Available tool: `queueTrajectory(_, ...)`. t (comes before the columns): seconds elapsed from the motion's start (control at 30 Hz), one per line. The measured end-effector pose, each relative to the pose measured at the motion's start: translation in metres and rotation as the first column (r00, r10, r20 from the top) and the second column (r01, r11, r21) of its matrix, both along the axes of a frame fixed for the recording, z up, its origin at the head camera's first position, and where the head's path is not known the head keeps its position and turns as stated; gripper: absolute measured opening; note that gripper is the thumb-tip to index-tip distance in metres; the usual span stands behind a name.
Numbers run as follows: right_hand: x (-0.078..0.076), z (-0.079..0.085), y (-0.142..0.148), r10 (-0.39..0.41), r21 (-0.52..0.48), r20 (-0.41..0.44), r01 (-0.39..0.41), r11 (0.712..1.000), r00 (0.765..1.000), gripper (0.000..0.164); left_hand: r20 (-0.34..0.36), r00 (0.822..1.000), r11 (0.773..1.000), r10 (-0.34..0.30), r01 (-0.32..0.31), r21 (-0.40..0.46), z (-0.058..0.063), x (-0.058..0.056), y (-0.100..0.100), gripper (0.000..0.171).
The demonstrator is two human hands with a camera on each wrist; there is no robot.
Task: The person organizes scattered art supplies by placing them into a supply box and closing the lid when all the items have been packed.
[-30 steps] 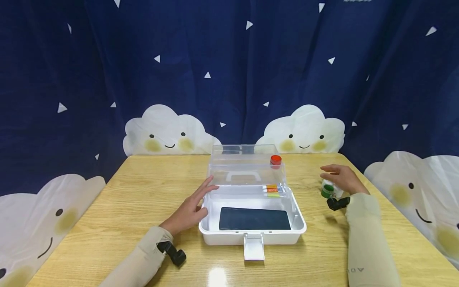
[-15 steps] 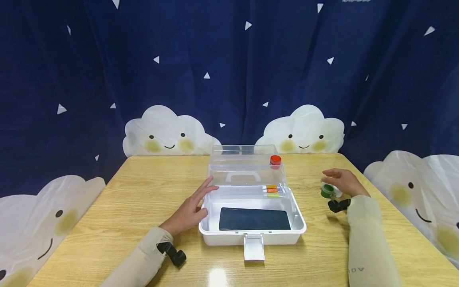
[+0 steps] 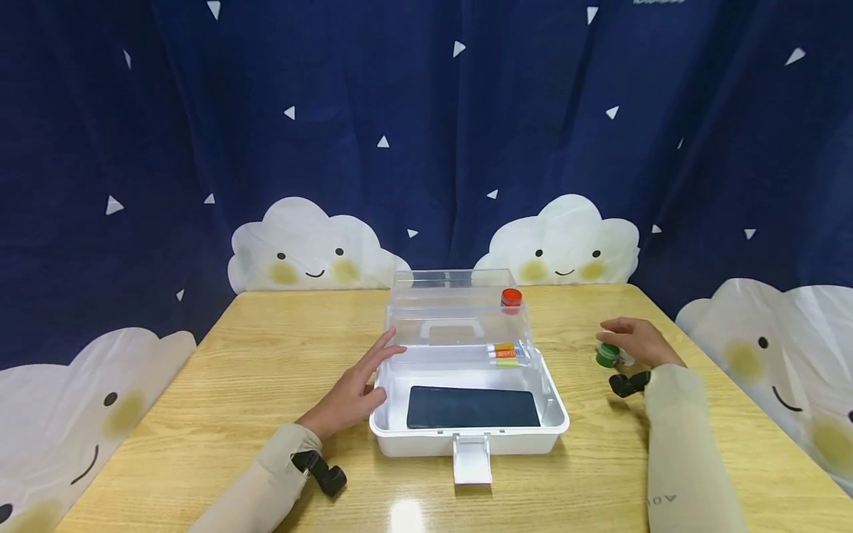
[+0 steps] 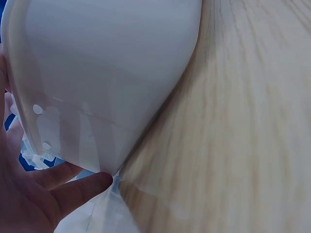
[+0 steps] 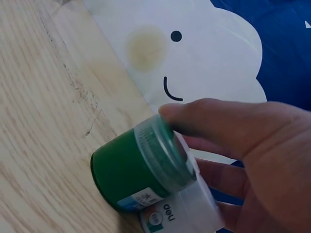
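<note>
A white plastic box (image 3: 466,444) with its clear lid (image 3: 460,326) raised stands mid-table in the head view. My left hand (image 3: 348,400) rests at its left side, fingers spread; in the left wrist view, straight fingers (image 4: 77,194) touch the box wall. At the right, my right hand (image 3: 640,340) reaches over a green paint jar (image 3: 607,355) and a white jar (image 5: 184,208) beside it. In the right wrist view the thumb (image 5: 194,116) touches the rim of the green paint jar (image 5: 119,167), the other fingers bent behind the lids, their tips hidden.
Inside the box lies a dark flat rectangular thing (image 3: 473,407). Paint tubes (image 3: 505,351) in orange and yellow sit at its back right. A red paint jar (image 3: 511,298) shows near the raised lid. The white latch (image 3: 472,463) hangs toward the front; a blue curtain (image 3: 426,111) surrounds the wooden table.
My right hand has lowered slightly and shifted a little right over the jars, covering more of the white lid beneath it. My left hand and the box have stayed put.
</note>
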State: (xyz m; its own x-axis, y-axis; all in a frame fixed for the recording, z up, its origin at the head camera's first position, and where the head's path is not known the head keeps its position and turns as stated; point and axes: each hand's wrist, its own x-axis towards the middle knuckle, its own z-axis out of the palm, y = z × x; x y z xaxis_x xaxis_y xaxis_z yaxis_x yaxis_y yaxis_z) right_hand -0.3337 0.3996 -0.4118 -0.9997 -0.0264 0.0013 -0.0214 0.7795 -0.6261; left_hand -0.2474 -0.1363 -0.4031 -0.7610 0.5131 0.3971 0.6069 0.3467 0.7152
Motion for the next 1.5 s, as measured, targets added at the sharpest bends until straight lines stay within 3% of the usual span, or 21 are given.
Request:
queueTrajectory(0.57, 0.0032, 0.0016, -0.0027, -0.06, 0.036, 0.045, 0.059, 0.998, 0.997, 0.07, -0.011, 1.0, 1.0, -0.014, 0.014, 0.005, -0.0003, 0.0002, -0.0001, 0.066)
queueTrajectory(0.9, -0.0006, -0.0008, -0.0017, -0.078, 0.034, 0.033, 0.077, 0.996, 0.996, 0.058, 0.002, 1.0, 1.0, -0.008, 0.008, 0.007, -0.0004, 0.0001, 0.0002, 0.066)
queueTrajectory(1.3, -0.0024, -0.0003, -0.0043, -0.108, 0.069, -0.018, 0.109, 0.992, 0.994, 0.063, -0.006, 1.0, 1.0, -0.009, 0.009, 0.007, -0.0014, -0.0006, -0.0002, 0.066)
queueTrajectory(1.5, -0.0017, 0.0002, -0.0047, -0.121, 0.059, 0.012, 0.12, 0.991, 0.993, 0.067, -0.005, 1.0, 1.0, -0.011, 0.011, 0.01, -0.0015, -0.0008, -0.0002, 0.066)
